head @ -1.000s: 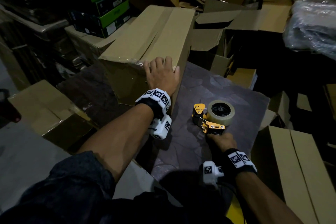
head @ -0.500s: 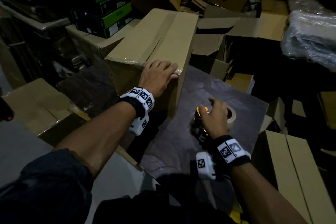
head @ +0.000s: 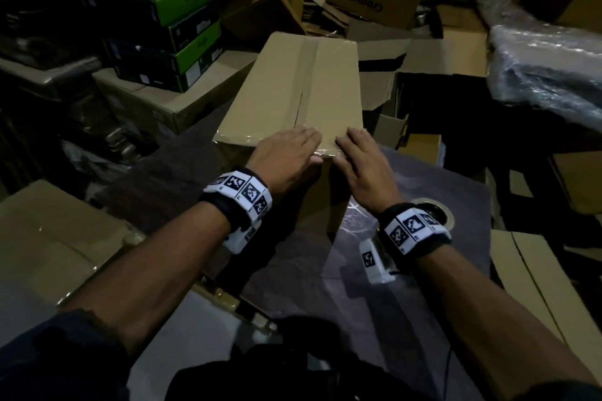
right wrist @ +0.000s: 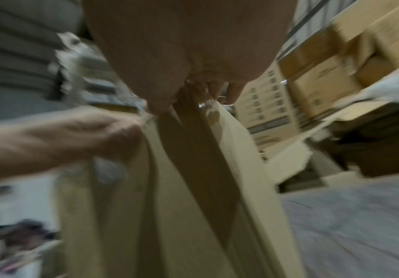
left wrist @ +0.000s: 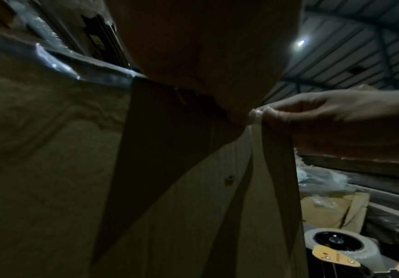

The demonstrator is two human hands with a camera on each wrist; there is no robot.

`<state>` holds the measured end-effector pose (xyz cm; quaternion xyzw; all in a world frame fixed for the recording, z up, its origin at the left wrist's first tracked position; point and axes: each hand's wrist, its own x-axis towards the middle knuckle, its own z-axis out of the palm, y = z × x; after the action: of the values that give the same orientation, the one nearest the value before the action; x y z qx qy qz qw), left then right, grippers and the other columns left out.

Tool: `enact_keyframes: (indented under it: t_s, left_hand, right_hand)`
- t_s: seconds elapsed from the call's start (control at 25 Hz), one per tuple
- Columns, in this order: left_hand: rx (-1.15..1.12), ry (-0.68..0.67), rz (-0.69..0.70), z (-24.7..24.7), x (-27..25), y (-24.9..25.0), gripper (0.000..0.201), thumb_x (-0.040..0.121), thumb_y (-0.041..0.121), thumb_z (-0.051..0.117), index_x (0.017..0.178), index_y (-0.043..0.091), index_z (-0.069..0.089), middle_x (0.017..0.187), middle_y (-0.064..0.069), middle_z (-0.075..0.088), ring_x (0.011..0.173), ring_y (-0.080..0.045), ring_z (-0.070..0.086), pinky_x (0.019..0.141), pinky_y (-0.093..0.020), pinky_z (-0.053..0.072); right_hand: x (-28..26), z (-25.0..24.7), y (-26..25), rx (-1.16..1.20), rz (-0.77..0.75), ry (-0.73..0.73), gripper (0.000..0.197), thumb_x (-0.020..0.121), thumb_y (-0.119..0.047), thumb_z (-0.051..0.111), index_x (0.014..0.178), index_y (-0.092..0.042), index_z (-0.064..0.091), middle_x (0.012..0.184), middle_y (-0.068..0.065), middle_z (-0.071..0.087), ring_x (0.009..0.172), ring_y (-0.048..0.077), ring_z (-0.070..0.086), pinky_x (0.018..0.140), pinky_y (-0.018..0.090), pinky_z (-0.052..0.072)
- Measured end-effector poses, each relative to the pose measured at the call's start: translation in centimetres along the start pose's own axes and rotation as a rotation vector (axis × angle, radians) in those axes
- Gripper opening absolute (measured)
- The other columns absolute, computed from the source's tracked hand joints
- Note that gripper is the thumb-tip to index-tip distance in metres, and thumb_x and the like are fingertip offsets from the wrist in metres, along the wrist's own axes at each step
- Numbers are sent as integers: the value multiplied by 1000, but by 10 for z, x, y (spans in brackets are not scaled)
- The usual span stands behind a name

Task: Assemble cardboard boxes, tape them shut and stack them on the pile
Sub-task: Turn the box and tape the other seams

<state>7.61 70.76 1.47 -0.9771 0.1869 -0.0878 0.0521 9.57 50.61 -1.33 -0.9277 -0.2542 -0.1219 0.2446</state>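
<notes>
A brown cardboard box (head: 293, 85) stands on the dark table (head: 407, 303), with a clear tape strip along its top seam and over the near edge. My left hand (head: 293, 153) lies flat on the near top edge, fingers straight, thumb down the front face. Beside it my right hand (head: 358, 156) presses the same edge with straight fingers. The left wrist view shows the box side (left wrist: 50, 169) and the right hand (left wrist: 336, 120) at the corner. The right wrist view is blurred; it shows the left hand (right wrist: 62, 139) against the box (right wrist: 112, 216). The yellow tape dispenser (head: 436, 212) (left wrist: 341, 246) lies on the table behind my right wrist.
Green and black cartons (head: 182, 19) are stacked at the back left. Open cardboard boxes (head: 391, 75) crowd behind the box. A plastic-wrapped bundle (head: 547, 68) lies at the right. Closed boxes sit low at the left (head: 49, 244) and right (head: 537, 286).
My right hand let go of the tape dispenser, left it on the table and moved up onto the box's near edge next to the left hand. The box now faces me more squarely.
</notes>
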Motion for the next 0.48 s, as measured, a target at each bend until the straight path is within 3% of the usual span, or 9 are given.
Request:
enact_keyframes:
  t_s: [0.12, 0.24, 0.36, 0.48]
  left_hand:
    - [-37, -22, 79, -1, -1, -17, 58, 100, 43, 16, 150, 14, 21, 158, -6, 24, 146, -20, 22, 116, -37, 27]
    - [-59, -50, 62, -2, -11, -46, 55, 103, 38, 23, 153, 16, 14, 161, -5, 14, 147, -20, 17, 118, -36, 19]
    - [-38, -59, 45, -2, -22, -67, 58, 103, 42, 23, 153, 13, 14, 161, -7, 15, 147, -22, 18, 118, -36, 17]
    - [-25, -42, 74, -1, -22, -72, 55, 104, 35, 26, 153, 14, 14, 161, -7, 15, 147, -21, 17, 118, -35, 16]
  right_hand:
    - [1, 9, -3, 50, 68, 42, 40, 103, -26, 50, 138, -8, 57, 153, 17, 42, 148, 35, 27, 121, 45, 22]
    - [4, 7, -9, 92, 168, 78, 37, 104, -22, 52, 139, -10, 58, 156, 12, 40, 150, 31, 24, 123, 42, 19]
    - [7, 7, -26, 59, 266, 62, 44, 100, -31, 58, 141, -14, 56, 158, 7, 38, 150, 26, 24, 122, 45, 22]
    - [9, 13, -39, 2, 353, 106, 53, 94, -43, 65, 138, -15, 59, 156, 4, 41, 144, 25, 37, 116, 39, 31]
